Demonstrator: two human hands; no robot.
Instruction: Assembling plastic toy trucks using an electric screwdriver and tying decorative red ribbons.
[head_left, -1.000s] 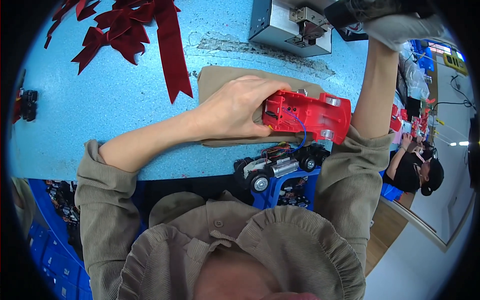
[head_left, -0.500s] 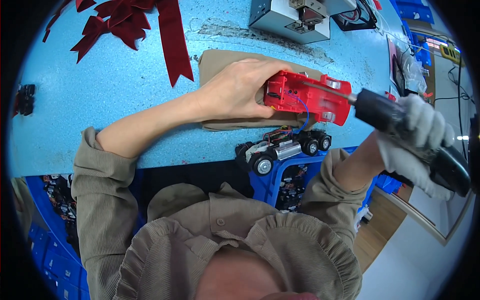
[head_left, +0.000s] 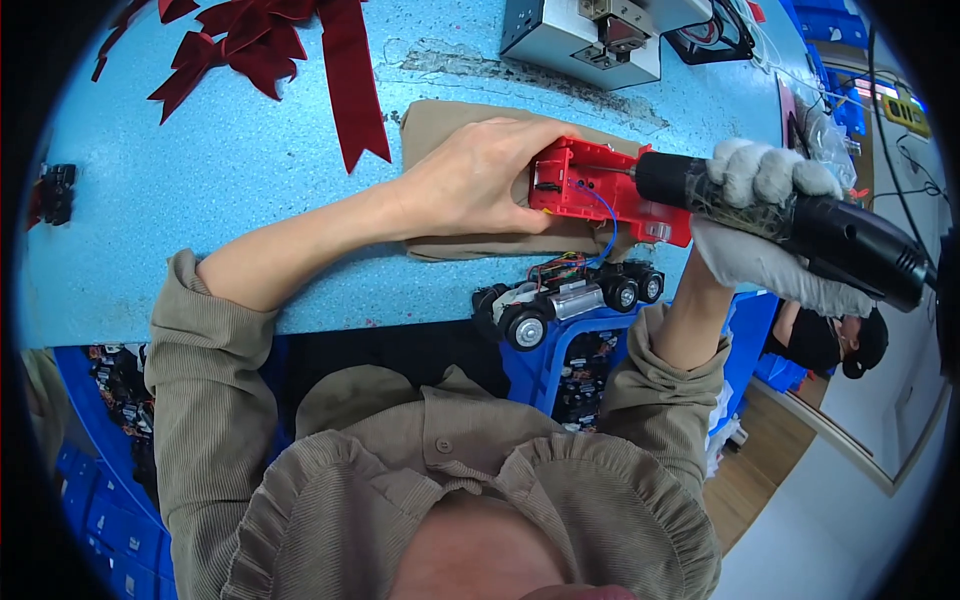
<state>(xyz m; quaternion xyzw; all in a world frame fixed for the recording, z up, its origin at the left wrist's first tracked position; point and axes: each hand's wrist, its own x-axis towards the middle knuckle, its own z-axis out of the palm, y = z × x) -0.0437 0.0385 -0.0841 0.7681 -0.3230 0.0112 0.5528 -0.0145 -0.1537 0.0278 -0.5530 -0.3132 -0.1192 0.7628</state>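
Observation:
My bare left hand (head_left: 487, 178) grips the left end of a red plastic toy truck body (head_left: 610, 205), its hollow underside facing up. The body rests over a folded brown cloth pad (head_left: 430, 125). In my gloved right hand (head_left: 765, 215) is a black electric screwdriver (head_left: 810, 235), its shaft reaching left into the shell. Where the tip meets the plastic is too small to make out. A blue wire runs from the shell to a black wheeled toy chassis (head_left: 570, 300), which lies at the table's near edge.
Dark red velvet bows (head_left: 245, 45) lie at the far left, and a grey metal machine (head_left: 585, 40) stands at the back. Small black parts (head_left: 55, 195) sit at the left edge. Below the table are blue bins (head_left: 545, 370) of parts. Another person (head_left: 840, 340) is at the right.
My right hand has brought the screwdriver left and over the red shell, so the shaft reaches deeper into it. My left hand keeps its hold. A person has come into view at the right.

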